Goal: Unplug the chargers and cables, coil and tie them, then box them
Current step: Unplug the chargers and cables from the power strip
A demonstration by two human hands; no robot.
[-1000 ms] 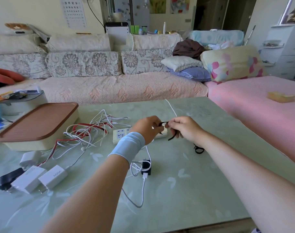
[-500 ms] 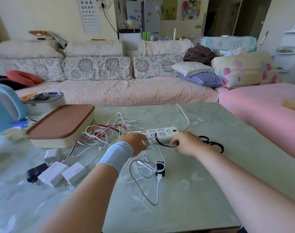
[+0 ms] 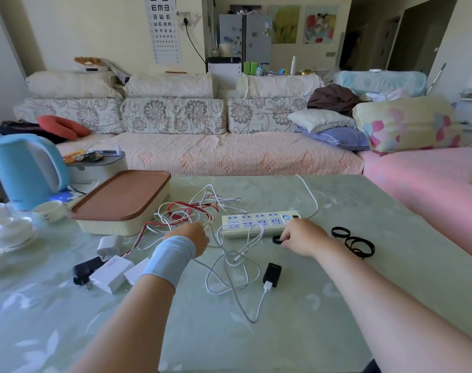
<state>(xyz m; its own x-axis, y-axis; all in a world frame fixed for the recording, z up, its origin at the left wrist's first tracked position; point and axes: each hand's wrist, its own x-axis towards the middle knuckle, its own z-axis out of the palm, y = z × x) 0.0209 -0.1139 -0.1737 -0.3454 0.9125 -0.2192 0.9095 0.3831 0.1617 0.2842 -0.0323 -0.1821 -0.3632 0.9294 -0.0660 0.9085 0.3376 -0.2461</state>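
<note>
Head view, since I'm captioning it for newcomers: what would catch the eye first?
The tangle of white and red cables mid-table, with the left hand at its near edge. To its right lies the power strip, and the right hand pinches a black tie just in front of it. The blue kettle stands out at far left.

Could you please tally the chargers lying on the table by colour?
White chargers: 3
Black chargers: 2
Total: 5
</note>
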